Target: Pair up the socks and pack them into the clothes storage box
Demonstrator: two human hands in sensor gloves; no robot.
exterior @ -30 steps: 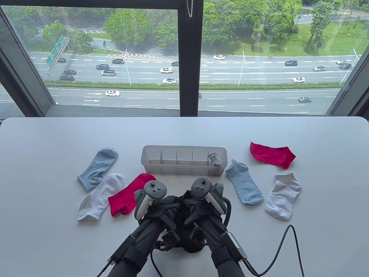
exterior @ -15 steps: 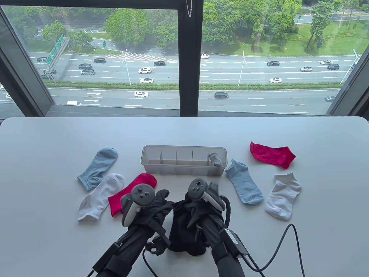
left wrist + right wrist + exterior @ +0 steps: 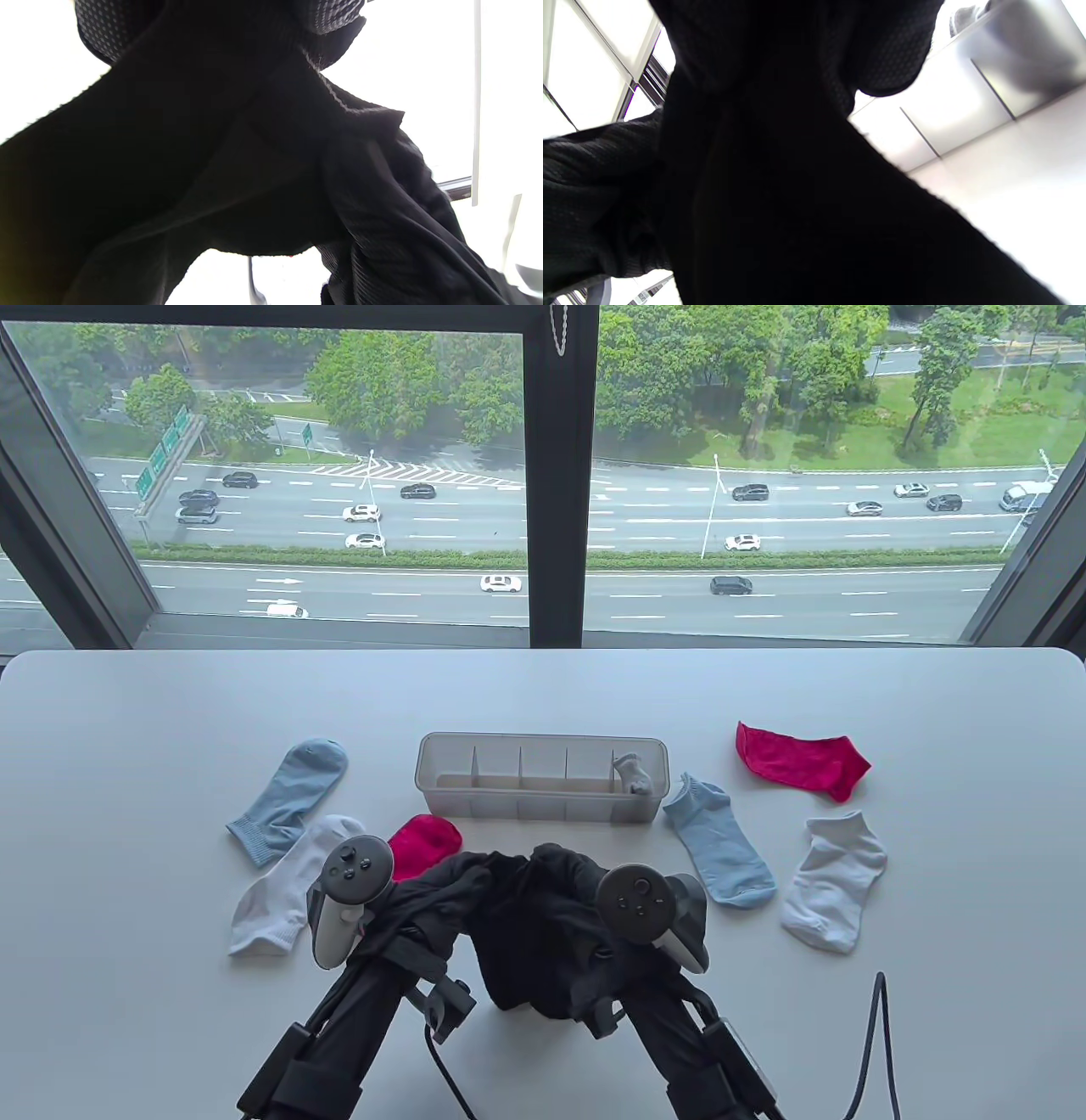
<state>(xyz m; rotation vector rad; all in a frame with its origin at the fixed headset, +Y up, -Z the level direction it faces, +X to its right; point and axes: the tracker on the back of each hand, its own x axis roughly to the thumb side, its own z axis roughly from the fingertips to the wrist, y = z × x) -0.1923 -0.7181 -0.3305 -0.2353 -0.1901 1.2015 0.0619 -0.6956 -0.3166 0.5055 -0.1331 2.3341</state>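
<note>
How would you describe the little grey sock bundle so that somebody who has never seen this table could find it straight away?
Start at the long translucent storage box in the middle of the white table, split into a row of compartments. Look in its rightmost compartment, the end nearest the flat light blue sock: the grey sock bundle sits there. It is the only sock inside the box, rolled up rather than flat.

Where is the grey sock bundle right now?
In the table view, the grey sock bundle sits in the rightmost compartment of the storage box, beside the light blue ankle sock lying just right of the box.
</note>
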